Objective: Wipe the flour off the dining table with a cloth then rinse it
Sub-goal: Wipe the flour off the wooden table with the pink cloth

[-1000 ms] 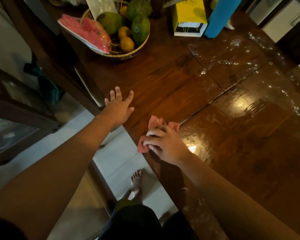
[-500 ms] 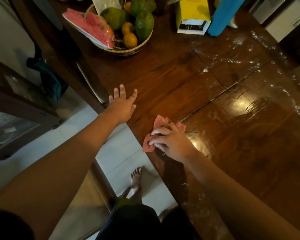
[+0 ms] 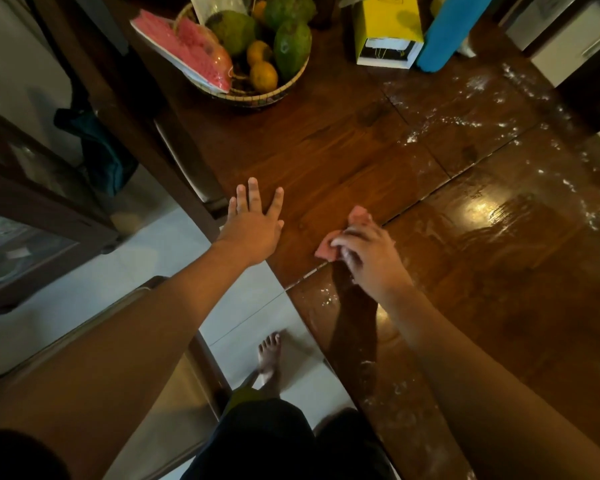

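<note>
A dark wooden dining table [image 3: 343, 154] fills the right half of the head view. White flour [image 3: 465, 123] is smeared over its far right part, with more specks along the near edge. My right hand [image 3: 368, 254] grips a bunched pink cloth [image 3: 326, 249] on the table close to its left edge. My left hand [image 3: 253, 223] lies flat on the table edge with fingers spread, a little left of the cloth.
A woven basket [image 3: 267, 95] of fruit with a wrapped watermelon slice [image 3: 187, 50] stands at the back. A yellow box [image 3: 388, 32] and a blue bottle [image 3: 447, 29] stand to its right. Chairs stand left of the table, over a pale tiled floor where my bare foot [image 3: 269, 358] shows.
My right hand has slid the cloth a little to the right along the table and bunched it tighter. My left hand stays flat at the table edge.
</note>
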The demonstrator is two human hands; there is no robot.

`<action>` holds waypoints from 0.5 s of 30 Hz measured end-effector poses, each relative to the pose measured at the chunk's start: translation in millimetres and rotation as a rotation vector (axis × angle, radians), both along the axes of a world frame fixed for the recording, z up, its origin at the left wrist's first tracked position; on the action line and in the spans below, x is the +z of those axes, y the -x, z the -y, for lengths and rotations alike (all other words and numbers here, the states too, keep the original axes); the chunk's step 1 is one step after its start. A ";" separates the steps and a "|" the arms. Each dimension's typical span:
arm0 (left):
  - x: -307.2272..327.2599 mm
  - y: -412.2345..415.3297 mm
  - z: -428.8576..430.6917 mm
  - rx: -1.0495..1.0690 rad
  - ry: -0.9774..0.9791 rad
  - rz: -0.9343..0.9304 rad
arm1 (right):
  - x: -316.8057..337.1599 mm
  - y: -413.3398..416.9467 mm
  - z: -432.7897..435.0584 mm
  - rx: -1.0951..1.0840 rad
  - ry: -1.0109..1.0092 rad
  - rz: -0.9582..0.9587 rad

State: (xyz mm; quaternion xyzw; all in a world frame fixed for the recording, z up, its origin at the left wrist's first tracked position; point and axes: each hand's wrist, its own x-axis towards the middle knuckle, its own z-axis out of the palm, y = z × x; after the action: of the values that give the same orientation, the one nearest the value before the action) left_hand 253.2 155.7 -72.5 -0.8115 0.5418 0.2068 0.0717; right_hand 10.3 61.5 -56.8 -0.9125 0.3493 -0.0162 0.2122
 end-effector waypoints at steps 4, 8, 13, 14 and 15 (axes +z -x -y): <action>4.5 12.5 0.4 -0.011 0.007 0.031 | 2.9 15.9 -1.3 -0.125 -0.001 -0.016; 9.1 29.4 -4.8 -0.039 -0.017 0.023 | 5.9 28.4 -39.4 -0.010 -0.046 -0.030; 11.9 59.2 -23.1 -0.101 -0.047 0.011 | 10.7 66.0 -50.0 0.269 -0.104 -0.045; 12.0 64.8 -27.5 -0.099 -0.046 0.015 | 10.1 69.7 -43.3 0.244 -0.100 -0.067; 12.0 70.0 -32.0 -0.094 -0.047 0.012 | 9.8 72.0 -36.5 0.169 -0.096 -0.085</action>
State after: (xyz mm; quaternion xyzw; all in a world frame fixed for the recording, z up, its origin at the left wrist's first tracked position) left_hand 183.2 187.7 -60.5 -0.7846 0.5737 0.2108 0.1038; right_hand -61.8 98.0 -47.1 -0.9274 0.2803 0.0574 0.2412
